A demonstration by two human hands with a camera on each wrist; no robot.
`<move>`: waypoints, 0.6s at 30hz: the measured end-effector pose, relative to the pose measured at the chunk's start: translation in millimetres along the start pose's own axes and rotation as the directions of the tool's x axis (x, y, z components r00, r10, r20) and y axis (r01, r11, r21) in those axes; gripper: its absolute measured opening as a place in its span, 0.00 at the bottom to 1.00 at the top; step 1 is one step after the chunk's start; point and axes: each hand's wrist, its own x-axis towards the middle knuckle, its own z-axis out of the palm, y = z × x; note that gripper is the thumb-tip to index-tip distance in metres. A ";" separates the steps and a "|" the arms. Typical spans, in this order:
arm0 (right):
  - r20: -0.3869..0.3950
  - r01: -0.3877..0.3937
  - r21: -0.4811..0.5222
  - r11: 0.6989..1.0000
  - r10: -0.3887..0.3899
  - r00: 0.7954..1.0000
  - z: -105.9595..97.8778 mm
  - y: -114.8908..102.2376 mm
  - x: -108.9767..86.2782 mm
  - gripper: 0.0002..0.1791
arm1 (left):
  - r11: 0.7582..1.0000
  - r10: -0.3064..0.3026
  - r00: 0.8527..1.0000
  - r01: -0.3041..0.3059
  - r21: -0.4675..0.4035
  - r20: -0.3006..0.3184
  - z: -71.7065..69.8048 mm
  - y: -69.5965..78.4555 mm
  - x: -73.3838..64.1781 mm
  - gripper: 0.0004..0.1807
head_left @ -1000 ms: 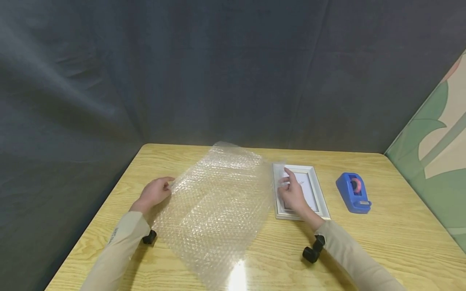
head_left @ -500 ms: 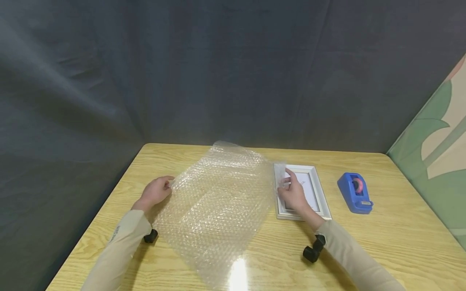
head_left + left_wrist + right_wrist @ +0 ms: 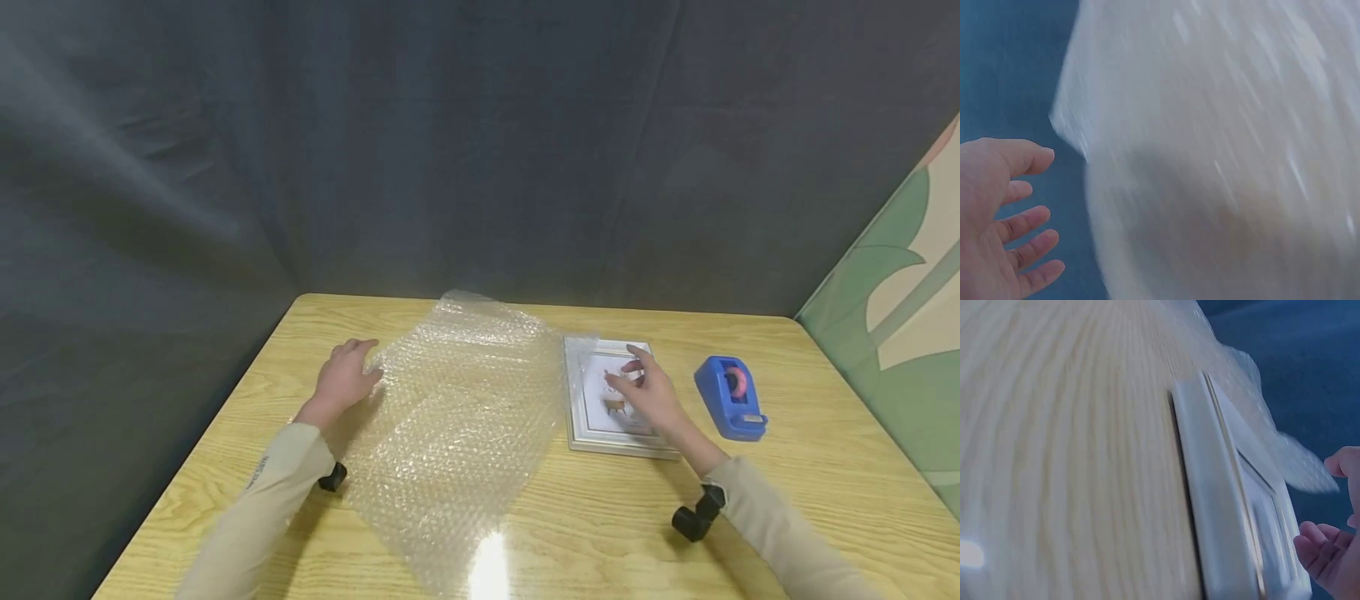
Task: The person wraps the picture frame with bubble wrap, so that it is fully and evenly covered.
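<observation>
A sheet of clear bubble wrap (image 3: 450,417) lies across the middle of the table, its right corner overlapping a white picture frame (image 3: 573,417). My left hand (image 3: 343,385) is at the sheet's left edge in the head view. In the left wrist view its fingers are parted, with a gap between them and the blurred bubble wrap (image 3: 1210,125). Over the picture frame hovers my right hand (image 3: 652,396), thumb and fingers apart and holding nothing. The right wrist view has the frame's white border (image 3: 1210,487) close up, beside the bubble wrap's corner (image 3: 1307,469) and the fingers.
A blue tape dispenser (image 3: 731,400) with a pink roll stands right of the picture frame. The wooden table (image 3: 810,467) ends at a dark curtain (image 3: 480,150) behind, and a leaf-patterned panel (image 3: 915,317) stands at the right.
Both hands have let go of the bubble wrap's edges. My right hand has moved right over the picture frame; my left hand has shifted slightly right and its fingers have spread.
</observation>
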 end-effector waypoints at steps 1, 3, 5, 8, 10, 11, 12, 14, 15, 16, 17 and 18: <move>-0.006 0.008 -0.038 0.999 -0.008 1.000 -4.9 2.5 0.1 0.38 | 1.000 0.017 1.000 -0.017 -0.010 -0.009 1.2 10.2 2.8 0.29; -0.014 0.017 -0.101 0.995 -0.019 1.000 -13.8 6.1 -0.5 0.37 | 0.999 0.039 0.999 -0.040 -0.033 -0.005 4.0 33.9 7.6 0.30; -0.017 0.027 -0.150 0.988 -0.030 0.999 -21.4 10.0 -0.7 0.37 | 0.997 0.055 0.998 -0.054 -0.062 0.016 9.5 59.5 11.4 0.31; -0.002 0.010 -0.204 0.979 -0.011 1.000 -29.5 15.4 -2.0 0.37 | 0.992 0.079 0.996 -0.075 -0.101 0.044 20.6 99.9 14.0 0.31; 0.009 0.003 -0.235 0.972 -0.001 1.000 -32.3 19.4 -2.6 0.37 | 0.988 0.109 0.993 -0.103 -0.117 0.041 29.1 126.8 14.4 0.30; 0.015 -0.001 -0.252 0.968 0.005 1.000 -33.2 21.2 -3.0 0.37 | 0.984 0.129 0.991 -0.124 -0.125 0.037 33.2 139.9 14.0 0.29; 0.018 -0.003 -0.264 0.964 0.008 1.000 -33.6 23.2 -3.1 0.36 | 0.980 0.153 0.988 -0.148 -0.129 0.030 37.4 152.7 13.6 0.29; 0.013 -0.003 -0.283 0.959 0.007 1.000 -33.8 26.5 -3.1 0.36 | 0.970 0.201 0.979 -0.196 -0.142 0.026 44.6 176.9 12.1 0.27; 0.009 -0.002 -0.289 0.957 0.005 1.000 -33.7 27.5 -3.2 0.35 | 0.966 0.222 0.975 -0.217 -0.144 0.025 48.1 187.5 11.3 0.27; 0.005 0.001 -0.292 0.957 0.000 1.000 -33.5 28.4 -3.3 0.35 | 0.960 0.242 0.970 -0.236 -0.150 0.026 51.3 197.2 10.4 0.27; 0.001 0.003 -0.294 0.956 -0.003 1.000 -33.3 29.0 -3.5 0.35 | 0.956 0.254 0.967 -0.247 -0.157 0.028 54.7 205.9 9.7 0.26; -0.004 0.006 -0.294 0.956 -0.007 1.000 -33.3 29.5 -3.7 0.35 | 0.954 0.260 0.965 -0.251 -0.165 0.031 58.1 213.7 8.9 0.26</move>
